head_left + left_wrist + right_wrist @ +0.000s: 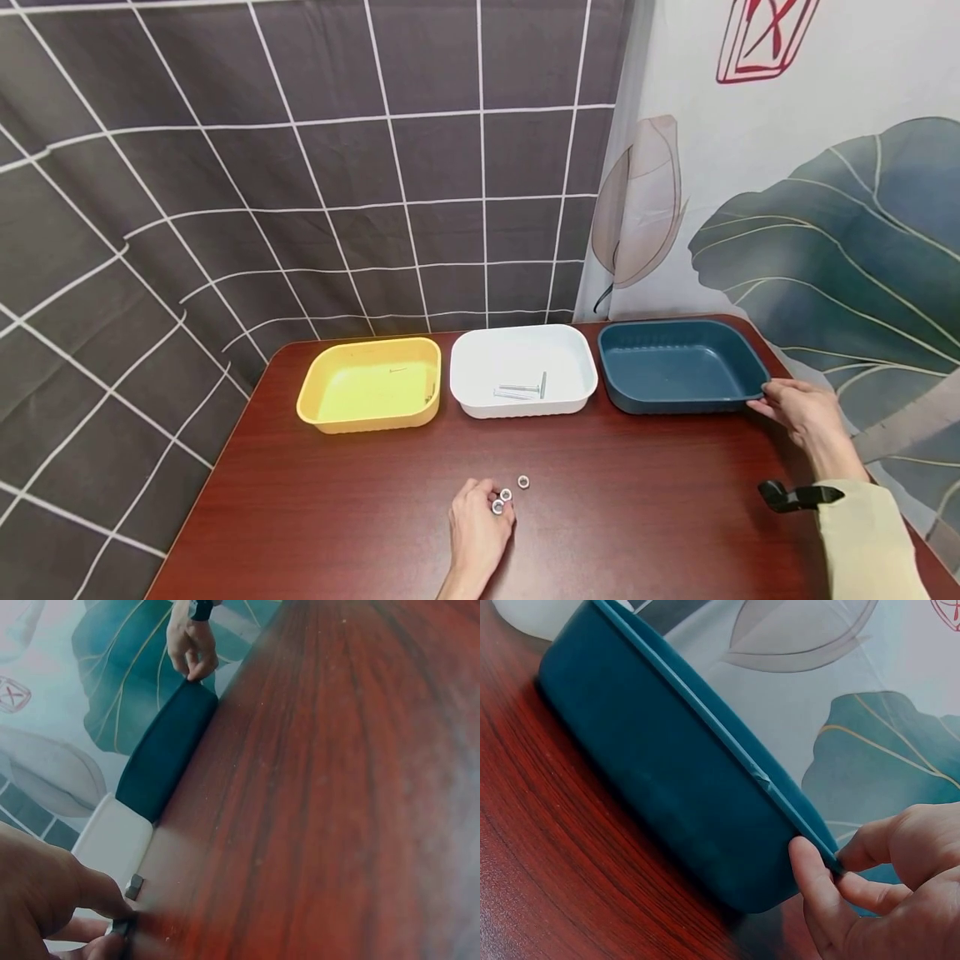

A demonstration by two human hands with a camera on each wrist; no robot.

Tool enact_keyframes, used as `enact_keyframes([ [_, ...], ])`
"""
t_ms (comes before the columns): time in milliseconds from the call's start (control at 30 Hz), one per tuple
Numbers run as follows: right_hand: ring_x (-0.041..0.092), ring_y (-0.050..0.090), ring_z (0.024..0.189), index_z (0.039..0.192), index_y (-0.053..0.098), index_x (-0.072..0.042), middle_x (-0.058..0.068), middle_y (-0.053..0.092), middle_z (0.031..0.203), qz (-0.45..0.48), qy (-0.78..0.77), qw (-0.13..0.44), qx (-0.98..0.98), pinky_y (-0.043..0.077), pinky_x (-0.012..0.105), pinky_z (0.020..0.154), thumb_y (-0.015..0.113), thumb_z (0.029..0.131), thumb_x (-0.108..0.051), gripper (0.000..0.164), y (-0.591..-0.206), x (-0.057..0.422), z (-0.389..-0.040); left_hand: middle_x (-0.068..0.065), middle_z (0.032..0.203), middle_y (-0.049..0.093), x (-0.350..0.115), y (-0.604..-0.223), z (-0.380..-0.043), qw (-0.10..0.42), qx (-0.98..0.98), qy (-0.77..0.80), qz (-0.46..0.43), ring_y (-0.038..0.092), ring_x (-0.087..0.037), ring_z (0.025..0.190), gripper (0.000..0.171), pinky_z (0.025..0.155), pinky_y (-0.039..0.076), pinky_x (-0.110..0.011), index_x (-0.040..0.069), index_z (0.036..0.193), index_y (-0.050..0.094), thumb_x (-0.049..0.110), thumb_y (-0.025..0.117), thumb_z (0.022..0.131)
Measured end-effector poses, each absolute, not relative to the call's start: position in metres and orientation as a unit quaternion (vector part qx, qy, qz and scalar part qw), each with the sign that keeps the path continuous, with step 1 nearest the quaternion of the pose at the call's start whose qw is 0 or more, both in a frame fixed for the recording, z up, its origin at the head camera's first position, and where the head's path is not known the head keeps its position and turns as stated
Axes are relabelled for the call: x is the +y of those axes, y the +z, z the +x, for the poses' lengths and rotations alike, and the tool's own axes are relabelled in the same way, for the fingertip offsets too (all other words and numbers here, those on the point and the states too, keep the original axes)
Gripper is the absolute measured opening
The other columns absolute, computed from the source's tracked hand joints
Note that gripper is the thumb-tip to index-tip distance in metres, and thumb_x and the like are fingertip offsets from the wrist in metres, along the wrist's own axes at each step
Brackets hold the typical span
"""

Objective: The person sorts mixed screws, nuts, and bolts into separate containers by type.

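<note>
My left hand (480,529) is low over the table, its thumb and fingers curled about a metal nut (498,506). A second nut (506,494) lies against the first, by the fingertips. Just beyond them a third nut (523,482) sits apart on the wood. In the left wrist view the fingers partly hide the pinched nut (122,926). Over at the right, my right hand (808,412) pinches the near right corner of the dark teal bin (675,407). The right wrist view shows thumb and fingers on either side of the bin's rim (765,782).
A white bin (525,410) in the middle holds several long bolts (517,390). Left of it, a yellow bin (375,423) has small screws (429,393) inside. All stand along the back edge of the reddish wooden table (337,500), before a checked cloth (337,167).
</note>
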State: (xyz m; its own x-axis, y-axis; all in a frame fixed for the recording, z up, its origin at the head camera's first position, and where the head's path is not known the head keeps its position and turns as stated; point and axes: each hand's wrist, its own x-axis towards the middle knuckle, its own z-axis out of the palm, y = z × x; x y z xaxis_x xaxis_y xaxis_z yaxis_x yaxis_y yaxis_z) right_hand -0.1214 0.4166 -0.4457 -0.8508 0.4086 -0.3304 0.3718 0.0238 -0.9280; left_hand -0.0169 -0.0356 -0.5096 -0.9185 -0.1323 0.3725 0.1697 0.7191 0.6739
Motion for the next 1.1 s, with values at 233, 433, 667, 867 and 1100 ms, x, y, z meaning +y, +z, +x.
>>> enact_keyframes([
  [233, 0.01, 0.07, 0.059, 0.133, 0.039, 0.015, -0.001, 0.058, 0.072, -0.264, 0.64, 0.012, -0.722, 0.062, 0.022, 0.061, 0.048, 0.103, -0.012, 0.041, -0.446, 0.417, -0.12, 0.007, 0.069, 0.056, -0.036, -0.507, -0.015, 0.197, -0.903, -0.382, -0.011, 0.058, -0.01, 0.062, 0.02, 0.056, 0.055, -0.033, 0.009, 0.074, 0.07, -0.004, 0.081, 0.063],
  [433, 0.01, 0.07, 0.059, 0.134, 0.037, 0.016, -0.001, 0.057, 0.072, -0.264, 0.64, 0.013, -0.721, 0.062, 0.022, 0.061, 0.048, 0.103, -0.012, 0.043, -0.445, 0.417, -0.12, 0.005, 0.069, 0.059, -0.038, -0.5, -0.015, 0.206, -0.892, -0.403, -0.012, 0.058, -0.008, 0.059, 0.017, 0.053, 0.054, -0.027, 0.008, 0.073, 0.071, -0.002, 0.081, 0.064],
  [667, 0.011, 0.07, 0.06, 0.137, 0.035, 0.016, -0.002, 0.058, 0.073, -0.267, 0.637, 0.011, -0.723, 0.062, 0.022, 0.062, 0.048, 0.103, -0.013, 0.046, -0.445, 0.417, -0.12, 0.007, 0.067, 0.059, -0.037, -0.485, -0.025, 0.209, -0.882, -0.423, -0.021, 0.055, -0.005, 0.058, 0.015, 0.053, 0.053, -0.024, 0.013, 0.069, 0.071, 0.002, 0.081, 0.065],
  [867, 0.011, 0.071, 0.061, 0.138, 0.034, 0.017, -0.002, 0.058, 0.073, -0.264, 0.639, 0.01, -0.722, 0.062, 0.022, 0.062, 0.048, 0.103, -0.013, 0.048, -0.445, 0.418, -0.12, 0.006, 0.068, 0.061, -0.029, -0.473, -0.038, 0.19, -0.876, -0.442, -0.038, 0.057, -0.005, 0.06, 0.013, 0.056, 0.054, -0.024, 0.013, 0.07, 0.073, 0.006, 0.082, 0.068],
  [1100, 0.011, 0.071, 0.061, 0.137, 0.036, 0.016, -0.003, 0.058, 0.072, -0.264, 0.639, 0.009, -0.722, 0.062, 0.022, 0.063, 0.049, 0.103, -0.014, 0.047, -0.444, 0.417, -0.119, 0.006, 0.068, 0.062, -0.013, -0.46, -0.054, 0.188, -0.868, -0.455, -0.063, 0.057, -0.003, 0.06, 0.012, 0.058, 0.053, -0.022, 0.015, 0.07, 0.073, 0.007, 0.082, 0.07],
])
